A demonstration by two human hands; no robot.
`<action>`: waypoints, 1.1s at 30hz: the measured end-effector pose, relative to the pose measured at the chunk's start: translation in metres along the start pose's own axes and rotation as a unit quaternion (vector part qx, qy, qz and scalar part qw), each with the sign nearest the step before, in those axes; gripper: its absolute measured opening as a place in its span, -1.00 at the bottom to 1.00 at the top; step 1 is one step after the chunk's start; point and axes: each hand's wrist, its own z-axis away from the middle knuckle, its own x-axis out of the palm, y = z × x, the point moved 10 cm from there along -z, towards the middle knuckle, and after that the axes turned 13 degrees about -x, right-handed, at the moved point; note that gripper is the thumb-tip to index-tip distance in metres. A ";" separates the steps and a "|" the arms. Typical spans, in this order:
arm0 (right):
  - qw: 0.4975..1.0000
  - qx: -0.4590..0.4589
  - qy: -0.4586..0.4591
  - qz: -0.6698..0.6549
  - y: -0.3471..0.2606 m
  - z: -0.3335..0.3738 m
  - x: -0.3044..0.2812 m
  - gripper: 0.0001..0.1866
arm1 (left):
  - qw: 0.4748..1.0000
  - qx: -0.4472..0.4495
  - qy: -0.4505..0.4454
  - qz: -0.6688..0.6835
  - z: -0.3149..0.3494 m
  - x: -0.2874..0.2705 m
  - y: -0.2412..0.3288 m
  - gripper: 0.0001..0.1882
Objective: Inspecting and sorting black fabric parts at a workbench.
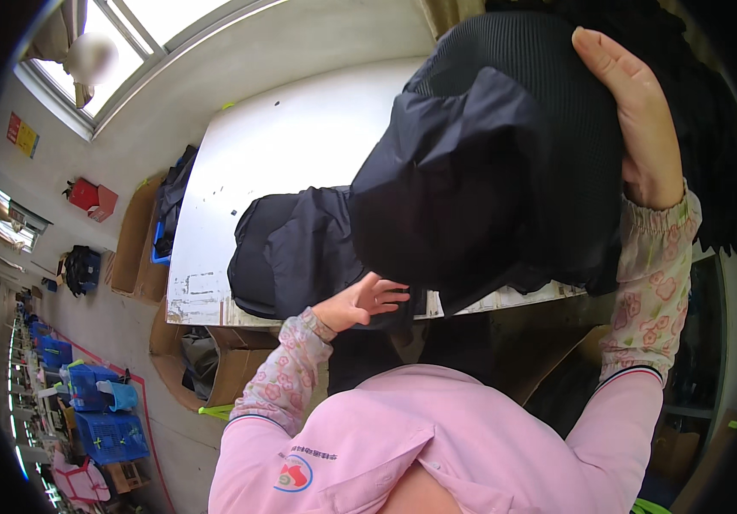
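Observation:
A large black fabric piece point(437, 188) with a finely ribbed, padded-looking panel and smooth cloth hanging over it is held up above the table. My right hand point(643, 111) grips its upper right edge, with part of the hand hidden behind it. Just below its lower left corner is my left hand point(362, 301), fingers apart and slightly curled, with nothing visible in them. Whether those fingertips touch the cloth, I cannot tell. A second black fabric piece point(287, 253) of similar look lies on the white table point(291, 128), left of the raised one.
Dark cloth point(711, 128) is heaped at the far right. Cardboard boxes point(135, 244) stand left of the table, and another open box point(236, 364) sits by its front left corner. Blue crates point(111, 435) line the floor farther left, with a person in pink point(77, 480) near them.

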 end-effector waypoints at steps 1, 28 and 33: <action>0.999 0.003 -0.007 -0.048 0.000 -0.003 0.005 -0.80 | 0.998 0.042 -0.019 0.046 -0.006 0.012 -0.002 -0.01; 0.989 0.106 0.065 -0.078 0.137 0.099 -0.048 -0.76 | 0.840 0.060 0.499 -0.203 0.175 -0.132 0.160 -0.58; 0.987 0.024 -0.145 0.064 0.102 0.075 0.028 -0.65 | 0.707 0.254 0.456 -0.477 0.116 -0.015 0.263 -0.43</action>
